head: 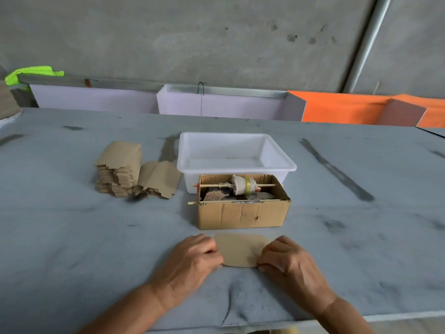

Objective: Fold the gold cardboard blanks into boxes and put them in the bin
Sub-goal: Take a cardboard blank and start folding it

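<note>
This looks like a small workshop or packing room, set up for handwork. A bare concrete wall (192,32), stained and unpainted, fills the upper frame. Below it runs a long tabletop (72,237) under a grey, smudged cover. Stacks of cardboard blanks (120,169) sit left of centre, a white bin (236,165) at centre, and in front of it a worn carton (243,213) holding a spool on a stick. White and orange panels (337,107) line the tabletop's far edge.

Grey wall (192,32) — grey table (72,237).
</note>
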